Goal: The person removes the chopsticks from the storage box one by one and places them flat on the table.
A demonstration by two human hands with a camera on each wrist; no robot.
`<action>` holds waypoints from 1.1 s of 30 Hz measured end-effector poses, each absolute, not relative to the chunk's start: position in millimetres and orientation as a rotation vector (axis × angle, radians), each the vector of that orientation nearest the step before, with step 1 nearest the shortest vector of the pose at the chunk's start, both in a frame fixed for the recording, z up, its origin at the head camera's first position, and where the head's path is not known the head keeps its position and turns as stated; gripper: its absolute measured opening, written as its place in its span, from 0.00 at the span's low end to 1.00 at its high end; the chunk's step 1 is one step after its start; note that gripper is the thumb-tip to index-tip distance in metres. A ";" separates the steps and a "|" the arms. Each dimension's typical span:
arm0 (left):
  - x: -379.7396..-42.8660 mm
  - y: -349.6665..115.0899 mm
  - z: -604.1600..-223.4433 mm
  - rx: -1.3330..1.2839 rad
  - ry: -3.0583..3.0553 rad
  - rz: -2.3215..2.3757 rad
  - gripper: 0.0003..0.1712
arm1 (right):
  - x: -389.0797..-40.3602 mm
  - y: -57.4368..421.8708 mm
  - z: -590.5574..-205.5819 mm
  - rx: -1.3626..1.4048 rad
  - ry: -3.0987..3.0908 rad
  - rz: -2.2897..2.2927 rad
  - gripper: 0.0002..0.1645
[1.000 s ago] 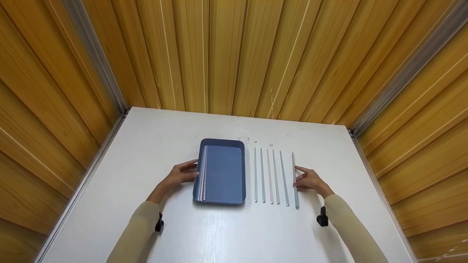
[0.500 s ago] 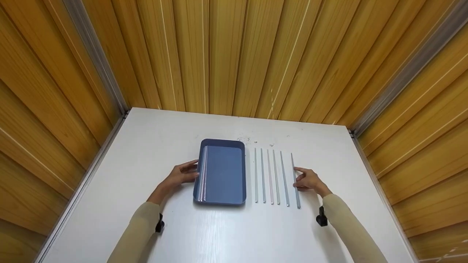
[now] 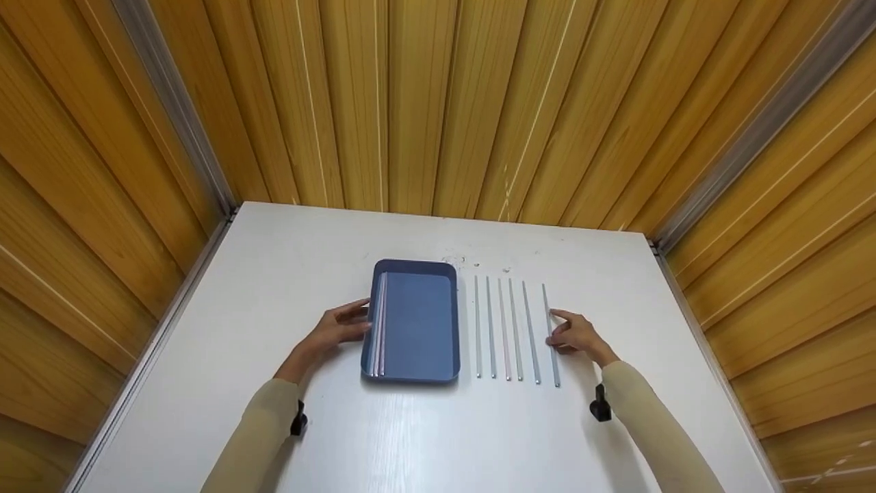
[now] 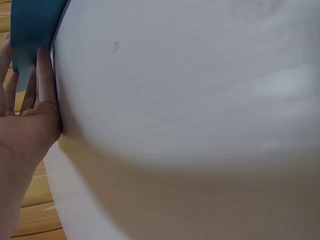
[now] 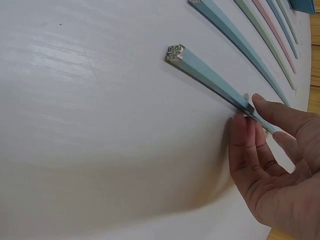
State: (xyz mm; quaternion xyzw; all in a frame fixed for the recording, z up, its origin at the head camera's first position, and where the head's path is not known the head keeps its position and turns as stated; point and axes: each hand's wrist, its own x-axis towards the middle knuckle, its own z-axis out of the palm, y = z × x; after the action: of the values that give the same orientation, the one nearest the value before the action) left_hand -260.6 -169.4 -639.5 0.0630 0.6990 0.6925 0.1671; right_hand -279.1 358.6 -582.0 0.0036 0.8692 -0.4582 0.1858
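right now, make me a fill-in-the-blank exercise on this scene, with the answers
The ____ hand touches the blue tray.
The right hand pinches a light ____ chopstick.
Counting that one, ____ chopsticks lie outside the tray.
The tray stands on a ____ table.
Missing words: left; blue; six; white.

The tray [image 3: 421, 329] looks matt plastic, the chopsticks [image 5: 212, 79] smooth with metallic ends [image 5: 175, 52], the tabletop [image 3: 410, 438] glossy, the walls [image 3: 417, 103] wood-grained.
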 end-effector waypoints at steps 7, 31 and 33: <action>-262.2 -170.4 -639.3 0.198 1.978 1.970 0.41 | -285.5 352.2 -564.8 -0.008 2.454 -1.314 0.44; -258.1 -170.0 -637.1 0.208 1.974 1.980 0.41 | -315.2 220.1 -540.1 -0.262 2.252 -1.490 0.36; -258.4 -170.4 -637.9 0.214 1.970 1.985 0.41 | -316.2 206.9 -542.8 -0.285 2.225 -1.504 0.37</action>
State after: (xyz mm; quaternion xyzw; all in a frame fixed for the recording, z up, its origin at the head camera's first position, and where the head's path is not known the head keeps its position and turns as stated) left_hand -258.4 -170.4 -637.9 0.0752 0.6925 0.6976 0.1675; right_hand -316.2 206.9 -542.8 -0.1031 0.8039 -0.5434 0.2187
